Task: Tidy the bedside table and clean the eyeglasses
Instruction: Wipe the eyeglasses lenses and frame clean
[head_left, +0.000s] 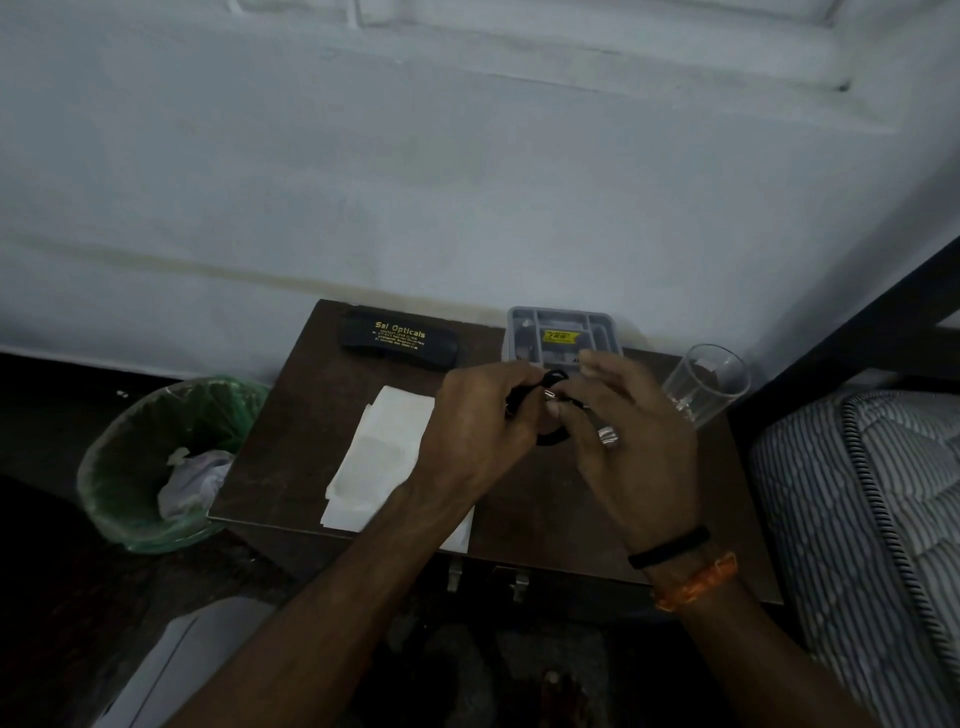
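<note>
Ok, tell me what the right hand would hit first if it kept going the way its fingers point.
The right hand points up and away, toward the grey compartment tray by the wall. That tray looks first in line, though depth is hard to judge. The glass sits off to its right.

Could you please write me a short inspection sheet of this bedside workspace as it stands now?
Surface: dark brown wooden bedside table.
Job's things: black eyeglass case with gold lettering at the back; white folded tissues at the front left.
Clutter: grey compartment tray; clear drinking glass.
Grips: left hand holds a coiled black cable; right hand pinches it.
Cables: that one only.
Surroundings: green-lined waste bin, striped mattress, pale wall.
</note>
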